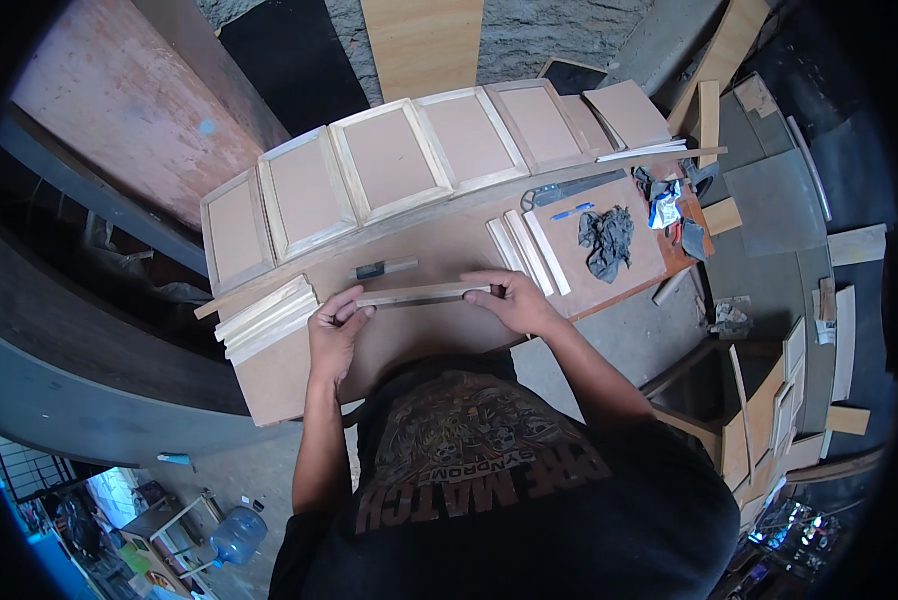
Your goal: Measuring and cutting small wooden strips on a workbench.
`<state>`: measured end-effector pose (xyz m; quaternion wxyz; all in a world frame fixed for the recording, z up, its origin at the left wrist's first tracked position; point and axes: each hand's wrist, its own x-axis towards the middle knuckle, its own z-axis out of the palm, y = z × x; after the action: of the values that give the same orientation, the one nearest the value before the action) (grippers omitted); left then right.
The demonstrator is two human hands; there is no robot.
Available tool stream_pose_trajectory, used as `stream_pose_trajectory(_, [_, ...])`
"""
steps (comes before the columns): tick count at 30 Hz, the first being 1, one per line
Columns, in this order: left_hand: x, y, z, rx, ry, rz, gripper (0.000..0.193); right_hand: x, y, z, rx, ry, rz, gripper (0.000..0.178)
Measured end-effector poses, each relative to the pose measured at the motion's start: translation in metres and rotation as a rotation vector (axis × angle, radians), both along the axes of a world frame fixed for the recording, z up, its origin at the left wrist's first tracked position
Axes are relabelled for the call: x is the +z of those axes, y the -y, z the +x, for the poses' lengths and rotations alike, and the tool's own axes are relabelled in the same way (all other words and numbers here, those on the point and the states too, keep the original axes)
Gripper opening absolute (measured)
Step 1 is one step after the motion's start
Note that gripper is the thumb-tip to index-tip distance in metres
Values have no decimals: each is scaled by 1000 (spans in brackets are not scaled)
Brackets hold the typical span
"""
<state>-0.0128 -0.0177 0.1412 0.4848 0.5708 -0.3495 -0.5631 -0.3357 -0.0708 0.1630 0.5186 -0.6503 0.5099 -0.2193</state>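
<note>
Your left hand (335, 333) and right hand (512, 301) pinch a wood strip (419, 295) by its ends, over the table (424, 335). Beyond them, framed panels (392, 160) look assembled; loose strips (269, 320) to either side appear unused.

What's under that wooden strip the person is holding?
Brown board shows around the wooden strip, held between the left hand and right hand. Anything on the board directly beneath the strip or hands is covered, so I can't tell.
</note>
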Motion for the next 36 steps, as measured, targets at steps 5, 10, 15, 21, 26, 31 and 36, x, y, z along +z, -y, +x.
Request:
stream_pose_trajectory(5, [68,11,-25,156,-105,-223,46,41,8,-6,-57,36,-92,35])
stream_pose_trajectory(10, [98,14,-35,170,-131,-349,45,76,6,-13,-100,164,-95,36])
stream_pose_trajectory(15, [121,11,-45,153,-128,-448,40,81,3,-17,-75,214,-140,37])
stream_pose_trajectory(21, [127,14,-45,165,-118,-446,37,84,-3,-16,-53,223,-216,38])
stream_pose_trajectory(26, [130,14,-46,170,-139,-446,35,92,-5,-14,-53,184,-244,35])
stream_pose_trajectory(31, [135,11,-49,168,-145,-455,34,100,-8,-6,-73,254,-227,32])
stream_pose_trajectory(36, [143,5,-48,113,-189,-486,41,102,-7,-7,-59,295,-258,28])
